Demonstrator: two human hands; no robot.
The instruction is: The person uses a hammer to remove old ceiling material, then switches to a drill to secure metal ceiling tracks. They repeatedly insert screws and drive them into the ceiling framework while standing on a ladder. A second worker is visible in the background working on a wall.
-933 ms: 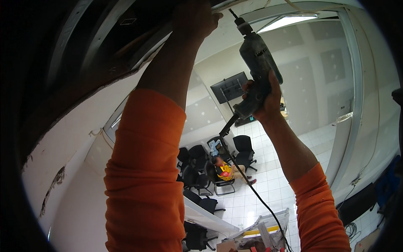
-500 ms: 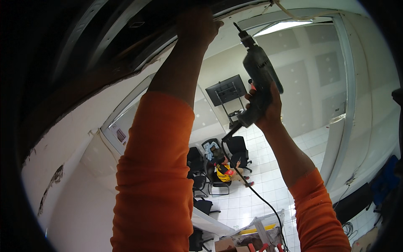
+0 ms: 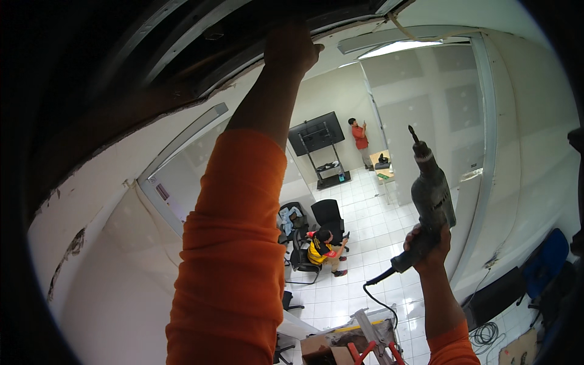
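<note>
My left hand is raised to the dark ceiling opening, at the metal edge strip. Its fingers look curled, their tips lost in shadow, and what they grip is unclear. Lower at the right, my right hand is closed round the handle of a dark corded drill, whose bit points upward, away from my left hand. The drill's black cord hangs down toward the cluttered stand below me.
Below are office chairs with a seated person. Another person stands by a small table and a screen on a wheeled stand. A cluttered stand is beneath me; coiled cable lies at the lower right.
My right hand has lowered the drill and moved it rightward. My left hand stays up at the opening. The view has shifted, and a standing person now shows beyond the drill.
</note>
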